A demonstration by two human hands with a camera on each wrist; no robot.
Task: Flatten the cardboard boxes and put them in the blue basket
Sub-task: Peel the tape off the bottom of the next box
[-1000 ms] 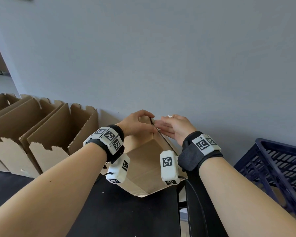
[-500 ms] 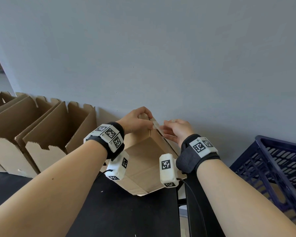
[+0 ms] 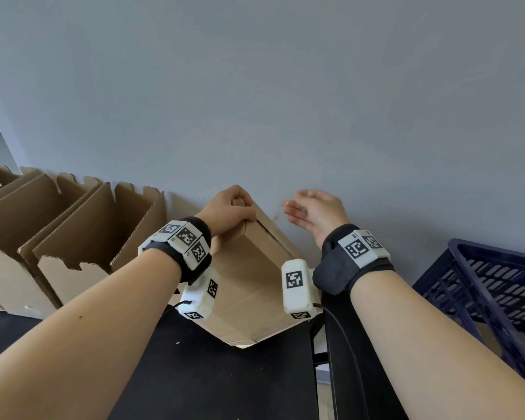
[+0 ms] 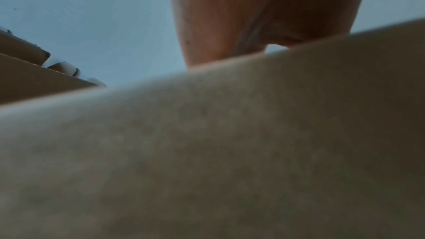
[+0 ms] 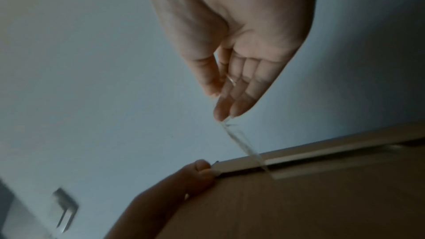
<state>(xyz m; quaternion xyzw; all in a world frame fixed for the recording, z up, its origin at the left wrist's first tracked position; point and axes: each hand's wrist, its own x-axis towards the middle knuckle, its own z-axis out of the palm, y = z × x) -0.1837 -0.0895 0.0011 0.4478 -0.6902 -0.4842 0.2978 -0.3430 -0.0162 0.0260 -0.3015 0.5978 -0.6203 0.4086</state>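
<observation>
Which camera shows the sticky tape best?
The right wrist view: the clear tape stretches from the right hand down to the box. The head view shows only a faint strand; the left wrist view shows none.

The right hand [image 3: 317, 215] is now away from the cardboard box [image 3: 249, 286], further right in the frame. A strip of clear tape [image 5: 241, 143] now stretches from its fingertips [image 5: 222, 114] down to the box seam. The box sits tipped up a bit more.

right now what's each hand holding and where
Left hand grips the box at its top corner. Right hand pinches the free end of a clear tape strip being peeled off the box seam.
</observation>
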